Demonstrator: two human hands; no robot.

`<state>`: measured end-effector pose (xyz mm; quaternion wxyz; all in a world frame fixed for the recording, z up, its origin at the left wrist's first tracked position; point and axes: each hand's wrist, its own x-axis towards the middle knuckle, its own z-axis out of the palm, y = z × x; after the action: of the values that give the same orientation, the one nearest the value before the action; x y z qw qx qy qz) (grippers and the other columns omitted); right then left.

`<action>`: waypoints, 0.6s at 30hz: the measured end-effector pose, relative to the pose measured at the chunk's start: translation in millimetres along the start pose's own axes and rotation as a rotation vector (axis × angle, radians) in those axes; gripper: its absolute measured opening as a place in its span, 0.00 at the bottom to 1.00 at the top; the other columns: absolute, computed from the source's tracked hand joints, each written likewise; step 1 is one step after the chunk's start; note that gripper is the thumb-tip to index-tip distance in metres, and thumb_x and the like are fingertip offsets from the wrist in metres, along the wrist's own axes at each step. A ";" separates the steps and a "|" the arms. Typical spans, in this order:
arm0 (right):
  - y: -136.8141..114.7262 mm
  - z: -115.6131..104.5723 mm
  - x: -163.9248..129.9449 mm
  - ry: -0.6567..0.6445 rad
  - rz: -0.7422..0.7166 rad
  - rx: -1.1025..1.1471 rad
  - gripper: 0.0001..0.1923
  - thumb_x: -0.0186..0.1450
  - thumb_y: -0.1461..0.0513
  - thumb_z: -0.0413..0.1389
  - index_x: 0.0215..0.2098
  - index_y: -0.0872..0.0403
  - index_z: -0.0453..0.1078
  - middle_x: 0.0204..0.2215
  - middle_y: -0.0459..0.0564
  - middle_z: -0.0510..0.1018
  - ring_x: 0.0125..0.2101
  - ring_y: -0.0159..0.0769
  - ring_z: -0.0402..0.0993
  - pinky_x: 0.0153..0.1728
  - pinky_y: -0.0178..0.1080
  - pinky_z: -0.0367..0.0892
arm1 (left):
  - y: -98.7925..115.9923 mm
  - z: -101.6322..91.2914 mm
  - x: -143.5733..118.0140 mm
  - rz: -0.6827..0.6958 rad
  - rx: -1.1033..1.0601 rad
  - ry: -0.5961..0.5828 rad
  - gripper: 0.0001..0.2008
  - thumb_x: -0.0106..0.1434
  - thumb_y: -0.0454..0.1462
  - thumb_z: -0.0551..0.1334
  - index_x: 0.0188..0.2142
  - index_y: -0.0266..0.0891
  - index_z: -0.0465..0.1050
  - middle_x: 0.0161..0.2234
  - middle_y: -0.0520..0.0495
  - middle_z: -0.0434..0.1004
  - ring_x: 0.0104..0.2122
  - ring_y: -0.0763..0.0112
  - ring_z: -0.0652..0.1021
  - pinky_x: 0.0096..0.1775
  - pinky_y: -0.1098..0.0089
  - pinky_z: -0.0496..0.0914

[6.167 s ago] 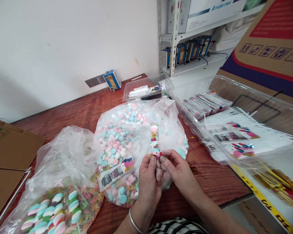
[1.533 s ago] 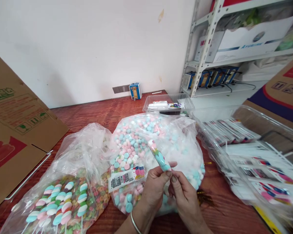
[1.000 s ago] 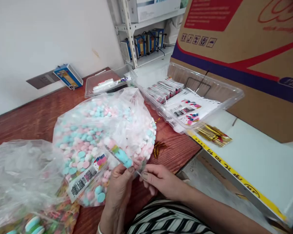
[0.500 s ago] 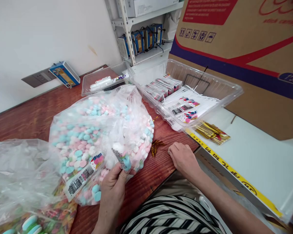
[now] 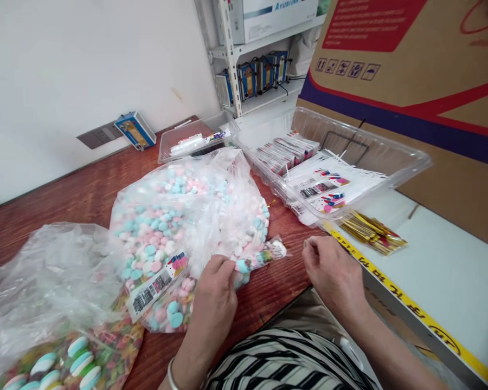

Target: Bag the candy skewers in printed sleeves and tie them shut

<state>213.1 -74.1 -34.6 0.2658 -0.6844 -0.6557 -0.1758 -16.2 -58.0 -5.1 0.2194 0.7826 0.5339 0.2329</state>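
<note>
A big cardboard carton (image 5: 423,70) stands past the table's right edge, printed with a red panel, a blue band and a row of handling symbols; its small writing is too blurred to read. A white box (image 5: 268,16) on the shelf rack (image 5: 230,54) behind shows part of a blue word, perhaps "AYUSINA". On the red-brown table (image 5: 65,195) the large clear bag of pink, blue and white sweets (image 5: 179,216) lies mid-table with a barcode label (image 5: 156,281) on its near side, the text unreadable. A second bag of swirled lollipops (image 5: 65,346) sits at the near left corner. By the right edge a clear tray (image 5: 390,157) holds printed sleeves; gold twist ties (image 5: 372,232) lie just beyond it beside yellow tape (image 5: 410,309) with black characters.

Half a second ago the slim filled candy packet (image 5: 260,257) stood up in the left hand and the right hand pressed flat near loose gold ties; now the packet lies tilted toward the right. The left hand (image 5: 213,298) grips its near end, while the right hand (image 5: 333,271) hovers just beside its far end, fingertips pinched; whether they hold anything cannot be told.
</note>
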 end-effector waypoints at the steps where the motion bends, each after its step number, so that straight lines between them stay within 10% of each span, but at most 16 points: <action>1: -6.5 -4.1 4.0 0.010 -0.012 0.010 0.09 0.70 0.64 0.50 0.30 0.53 0.64 0.24 0.47 0.71 0.26 0.36 0.68 0.30 0.37 0.58 | 1.2 4.0 1.6 0.024 0.075 -0.010 0.13 0.66 0.25 0.49 0.32 0.39 0.68 0.34 0.48 0.67 0.35 0.67 0.69 0.39 0.68 0.64; 7: -55.1 -8.5 9.7 -0.188 -0.170 0.082 0.10 0.68 0.67 0.52 0.28 0.52 0.61 0.24 0.47 0.69 0.25 0.36 0.68 0.29 0.38 0.57 | 9.2 28.7 13.7 0.116 0.350 -0.026 0.12 0.63 0.23 0.52 0.35 0.38 0.70 0.33 0.47 0.68 0.34 0.64 0.70 0.36 0.66 0.66; 18: -69.4 0.9 -7.7 -0.202 -0.220 0.192 0.09 0.68 0.69 0.51 0.30 0.52 0.61 0.24 0.48 0.70 0.25 0.37 0.67 0.30 0.39 0.58 | 15.0 37.8 12.4 0.129 0.164 0.176 0.10 0.67 0.30 0.54 0.47 0.38 0.67 0.34 0.46 0.74 0.33 0.65 0.75 0.34 0.67 0.67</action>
<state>143.6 -79.8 -30.6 0.2419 -0.5941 -0.7639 -0.0706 21.4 -54.9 -24.7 0.0918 0.8071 0.5171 0.2697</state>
